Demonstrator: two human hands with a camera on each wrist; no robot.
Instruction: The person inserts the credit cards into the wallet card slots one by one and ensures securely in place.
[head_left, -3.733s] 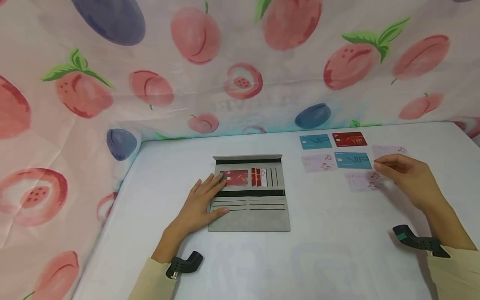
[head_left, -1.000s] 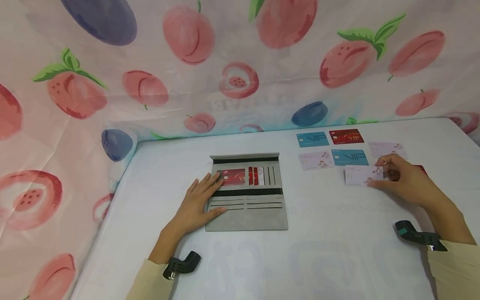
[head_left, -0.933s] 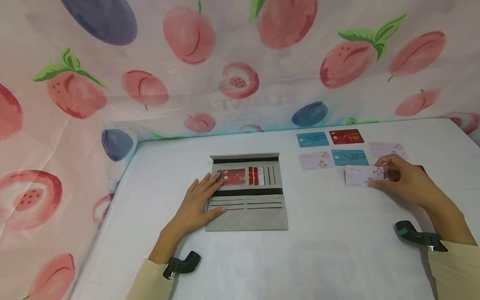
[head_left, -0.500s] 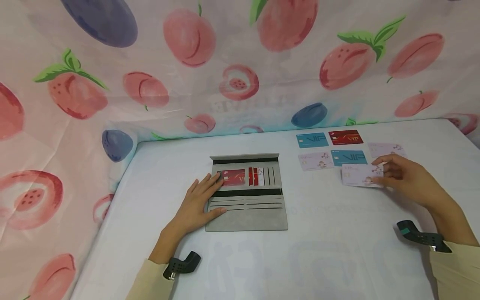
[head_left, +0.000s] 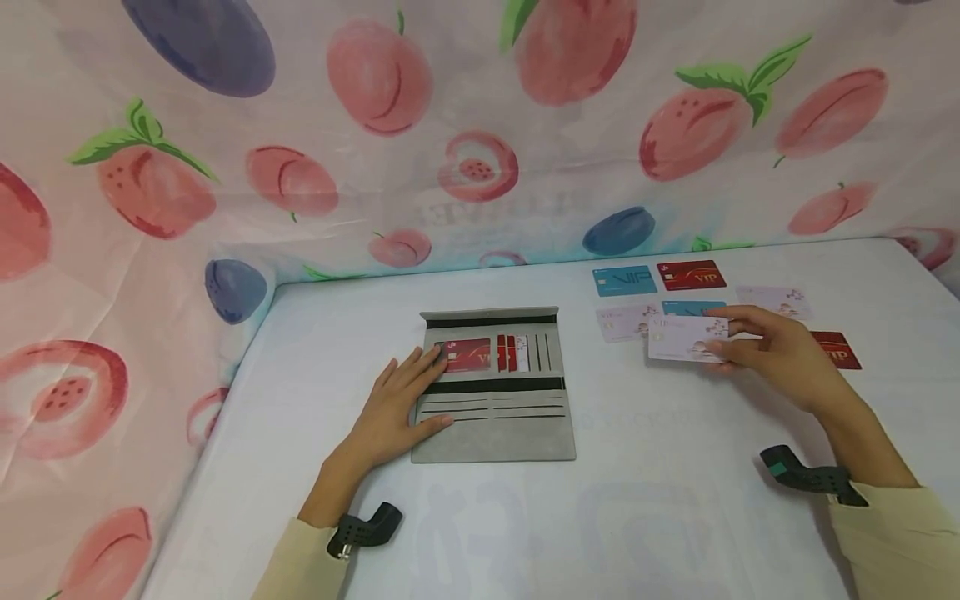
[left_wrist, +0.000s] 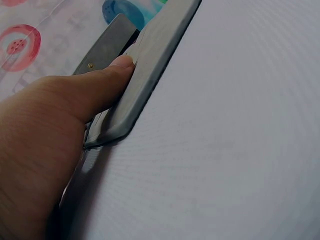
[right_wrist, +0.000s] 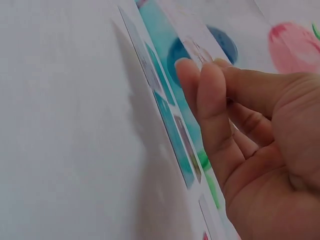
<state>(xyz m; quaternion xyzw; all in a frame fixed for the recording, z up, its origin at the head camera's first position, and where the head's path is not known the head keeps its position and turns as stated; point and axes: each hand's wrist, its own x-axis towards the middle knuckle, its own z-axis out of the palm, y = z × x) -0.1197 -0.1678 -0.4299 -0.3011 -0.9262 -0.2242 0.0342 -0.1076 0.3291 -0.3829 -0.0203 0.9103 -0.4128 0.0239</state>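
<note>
A grey wallet (head_left: 495,442) lies unfolded on the white table, with a red VIP card (head_left: 468,356) in its upper left pocket and several card edges (head_left: 513,353) in the slots beside it. My left hand (head_left: 393,412) rests on the wallet's left side, fingers spread; in the left wrist view its thumb (left_wrist: 107,82) lies over the wallet's edge. My right hand (head_left: 780,354) pinches a pale pink VIP card (head_left: 678,337) by its right end, raised above the table. That card partly covers a blue card (head_left: 692,307) behind it.
Around the right hand lie another blue card (head_left: 624,281), a red card (head_left: 692,275), two pale pink cards (head_left: 618,323) and a red card (head_left: 838,350) partly behind the wrist. A fruit-print cloth (head_left: 480,108) hangs behind the table (head_left: 600,517).
My right hand has taken hold of the lowest pale pink card, lifted it and carried it leftward, uncovering a red card at the right. My left hand stays on the wallet.
</note>
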